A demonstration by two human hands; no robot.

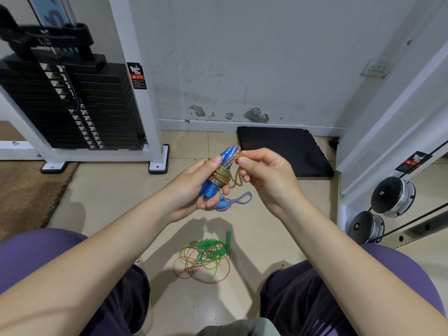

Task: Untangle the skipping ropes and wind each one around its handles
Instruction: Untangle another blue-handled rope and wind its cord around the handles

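My left hand grips a pair of blue handles held together, with an orange-green speckled rope wound in several turns round their middle. My right hand pinches the free end of that rope near the handle tips, and a short loop hangs below it. On the floor just beyond my left hand lies a purple-white braided rope with light blue handles, partly hidden by my fingers. Nearer to me on the tiles lies a tangled heap of thin green and orange rope with green handles.
A black weight stack in a white frame stands at the left. A black mat lies against the wall ahead. Round weight plates sit at the right beside a white frame. A brown mat covers the floor at left. My knees flank the heap.
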